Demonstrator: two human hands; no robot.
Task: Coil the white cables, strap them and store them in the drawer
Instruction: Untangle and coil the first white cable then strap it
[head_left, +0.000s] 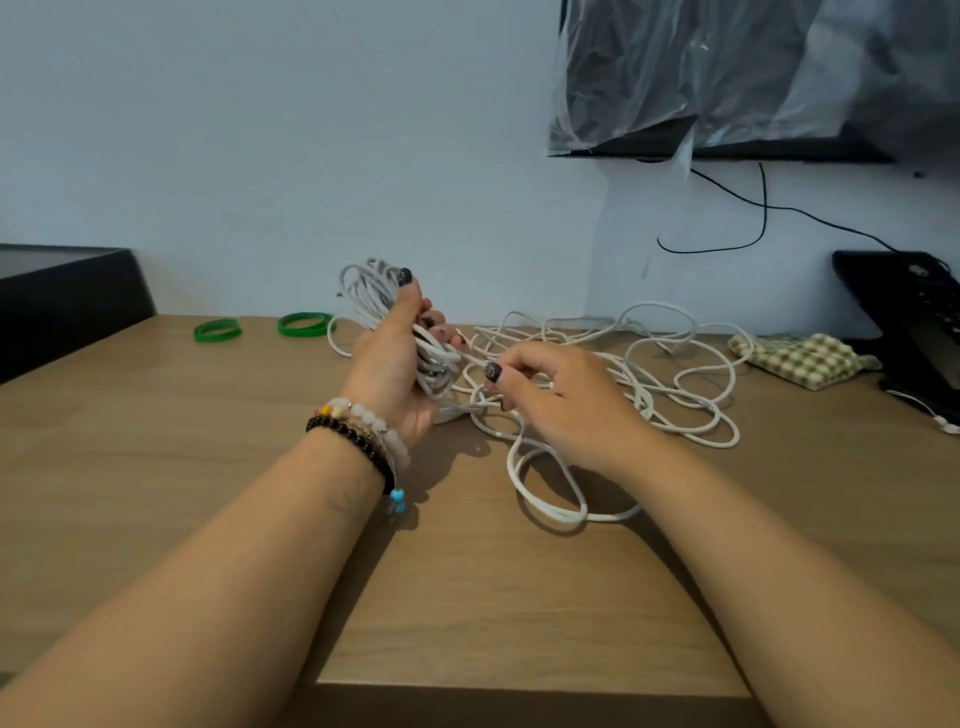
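- The left hand (392, 358) is gripping a coiled bundle of white cable (371, 291), its fingers (436, 325) curling round the loops and its thumb lying along the top of the bundle.
- The bundle is standing raised above the wooden desk (208, 467), and its upper loops are fanning out past the thumb.
- The right hand (550, 400) is hovering just right of the bundle, its thumb and fingers pinching a strand of the loose white cable (675, 384).
- That strand is running from the right hand straight to the bundle in the left hand.
- The rest of the loose white cable is lying tangled across the desk behind and to the right of the right hand, and one loop is trailing toward the near edge.
- Two green bands (306, 325) are lying flat on the desk to the left of the bundle, near the wall and well apart from both hands.
- Beaded bracelets (363, 431) are sitting on the left wrist.
- A checked cloth (800, 358) is lying at the right of the desk, beside a black telephone (914, 306).
- A dark screen wrapped in clear plastic (753, 73) is hanging on the wall above, with a black wire (763, 208) dangling beneath it.
- A dark box (62, 296) is sitting at the far left.
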